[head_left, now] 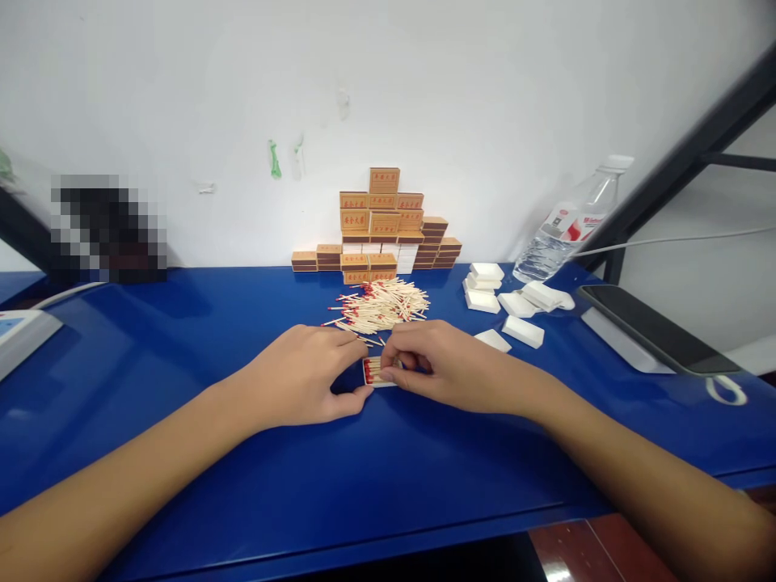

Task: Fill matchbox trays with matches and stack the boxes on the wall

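Observation:
On the blue table a small white matchbox tray lies between my two hands, with red-tipped matches in it. My left hand curls around the tray's left end, thumb and fingers touching it. My right hand is closed in a pinch over the tray's right end, fingertips pressing on the matches. Just behind the hands lies a loose pile of matches.
Stacked brown matchboxes stand against the white wall. Several empty white trays lie to the right, near a tilted water bottle. A phone rests on a white stand at right. A white device sits at the left edge.

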Tool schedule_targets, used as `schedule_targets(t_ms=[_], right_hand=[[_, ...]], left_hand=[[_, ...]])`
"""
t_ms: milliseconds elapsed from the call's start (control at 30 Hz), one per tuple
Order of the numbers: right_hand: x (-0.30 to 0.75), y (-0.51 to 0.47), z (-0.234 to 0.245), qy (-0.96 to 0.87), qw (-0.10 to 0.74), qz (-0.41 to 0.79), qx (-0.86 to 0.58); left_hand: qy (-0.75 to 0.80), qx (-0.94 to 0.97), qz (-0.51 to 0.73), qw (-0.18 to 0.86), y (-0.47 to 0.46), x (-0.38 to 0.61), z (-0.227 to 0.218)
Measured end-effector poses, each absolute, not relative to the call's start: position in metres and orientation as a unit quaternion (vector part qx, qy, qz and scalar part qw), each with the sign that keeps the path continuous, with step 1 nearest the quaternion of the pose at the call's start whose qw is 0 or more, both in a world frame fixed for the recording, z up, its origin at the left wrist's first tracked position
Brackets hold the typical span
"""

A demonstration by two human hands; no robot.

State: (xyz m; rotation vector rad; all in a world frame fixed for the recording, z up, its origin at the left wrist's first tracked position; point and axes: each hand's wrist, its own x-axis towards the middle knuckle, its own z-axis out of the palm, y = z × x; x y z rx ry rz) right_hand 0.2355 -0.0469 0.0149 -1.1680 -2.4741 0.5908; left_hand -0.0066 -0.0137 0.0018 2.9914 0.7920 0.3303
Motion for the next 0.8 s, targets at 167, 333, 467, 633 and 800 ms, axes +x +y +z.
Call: schedule_targets(t_ms=[167,333,467,633,800], right_hand=[[0.248,-0.041,0.015,-0.870,0.171,0.170,-0.430],[0.277,-0.032,0.018,-0.846,0.092,0.143,-0.506],[0.279,-0.033,0.019,-0.829,0.046,0.191,-0.523],[0.272,-0.034,0.017,-0.833,0.054,0.197,-0.514],[0.271,-0.029,0.012,-0.857,0.102,0.161,-0.478]], left_hand=[[0.261,0.960,0.101,0.012,-0.014,-0.007,0.001],[0.258,0.960,0.105,0.009,-0.014,-0.008,0.000],[0.249,0.962,0.113,0.004,-0.014,-0.008,0.001],[0.247,0.962,0.117,0.003,-0.014,-0.008,0.001],[0.244,0.962,0.120,0.002,-0.013,-0.008,0.000]])
